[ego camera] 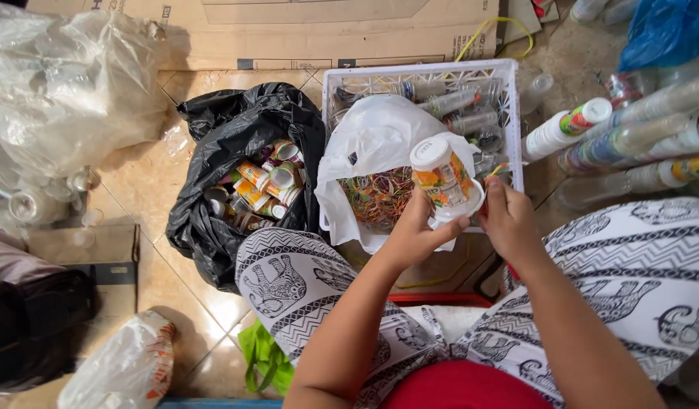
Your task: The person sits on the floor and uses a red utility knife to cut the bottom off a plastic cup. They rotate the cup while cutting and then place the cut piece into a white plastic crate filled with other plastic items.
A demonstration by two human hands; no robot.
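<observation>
**White cup held in two hands**

White plastic cup [442,180] with an orange label sits tipped in the left hand [414,231], fingers wrapped round it. The right hand [508,220] pinches its rim. Below lies a white bag of rubber bands [379,197] in a white crate [508,98]. Just beside it, a black bag [221,136] holds more cups.

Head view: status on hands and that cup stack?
Left hand grips stacked cups. Right hand at the stack's rim. White bag of rubber bands below, in white crate. Nothing blocking.
</observation>
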